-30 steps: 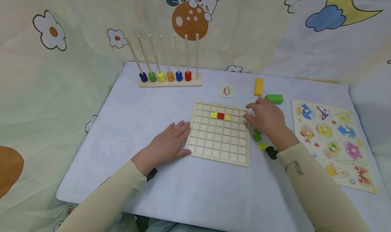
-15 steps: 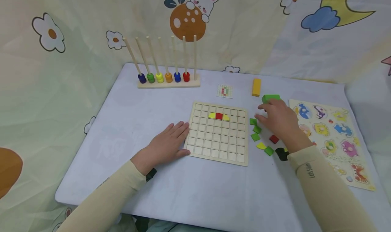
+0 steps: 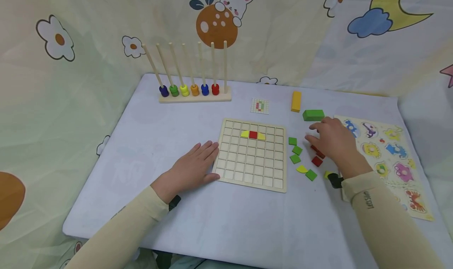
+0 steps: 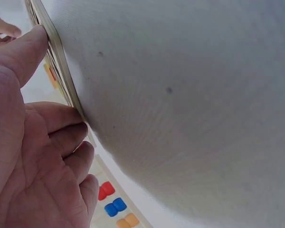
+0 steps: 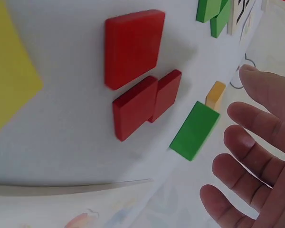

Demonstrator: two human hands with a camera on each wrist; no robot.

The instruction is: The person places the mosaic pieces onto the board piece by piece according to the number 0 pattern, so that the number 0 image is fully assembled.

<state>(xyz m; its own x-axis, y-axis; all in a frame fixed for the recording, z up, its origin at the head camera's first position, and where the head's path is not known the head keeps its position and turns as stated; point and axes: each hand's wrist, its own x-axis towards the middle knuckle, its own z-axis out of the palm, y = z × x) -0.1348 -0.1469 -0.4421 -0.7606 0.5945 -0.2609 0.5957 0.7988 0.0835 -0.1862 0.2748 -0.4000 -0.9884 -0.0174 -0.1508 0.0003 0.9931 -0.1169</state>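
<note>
My left hand (image 3: 189,166) lies flat on the table with its fingertips at the left edge of a wooden grid board (image 3: 247,159). In the left wrist view, the thumb and fingers touch the board's edge (image 4: 61,57). Set in the board are a red square tile (image 3: 253,135) and a yellow quarter-round tile (image 3: 261,136) on either side. My right hand (image 3: 334,141) hovers, fingers spread, above loose red square tiles (image 3: 317,161). The right wrist view shows that hand (image 5: 256,152) holding nothing, with red tiles (image 5: 133,47) lying apart from it.
Green square tiles (image 3: 295,159) and a yellow tile (image 3: 302,169) lie right of the board. Behind are a green block (image 3: 313,115), an orange block (image 3: 296,101), a small pattern card (image 3: 260,106) and a bead-peg stand (image 3: 194,98). An animal puzzle board (image 3: 403,186) is far right.
My right hand has moved rightward from the grid board's right edge to over the red tiles, uncovering green and red tiles. My left hand stays in place.
</note>
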